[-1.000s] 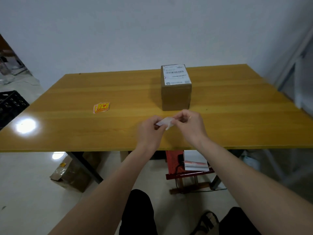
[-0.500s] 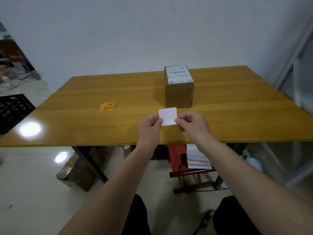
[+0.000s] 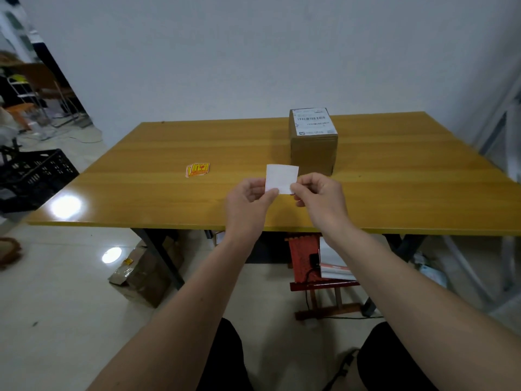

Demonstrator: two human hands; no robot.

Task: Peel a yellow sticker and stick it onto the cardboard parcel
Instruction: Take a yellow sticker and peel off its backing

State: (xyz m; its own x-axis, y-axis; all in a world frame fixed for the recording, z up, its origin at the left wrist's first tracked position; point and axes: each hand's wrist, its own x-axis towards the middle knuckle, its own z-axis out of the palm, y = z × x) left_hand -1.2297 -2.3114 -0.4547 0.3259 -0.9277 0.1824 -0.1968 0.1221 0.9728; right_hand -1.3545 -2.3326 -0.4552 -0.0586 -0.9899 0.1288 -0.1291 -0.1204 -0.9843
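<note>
Since the earlier frame, sticker sheet [image 3: 282,179] was raised slightly, white backing toward camera, pinched by left hand [image 3: 249,198] and right hand [image 3: 321,196] before parcel [image 3: 313,142]. Corner should be peeled slowly.

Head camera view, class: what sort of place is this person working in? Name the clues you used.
Probably a small packing or shipping workroom, not a home kitchen or shop floor. Clues: a cardboard parcel with a barcode label on a bare wooden table, more cardboard boxes on the floor, and a black plastic crate nearby.
</note>
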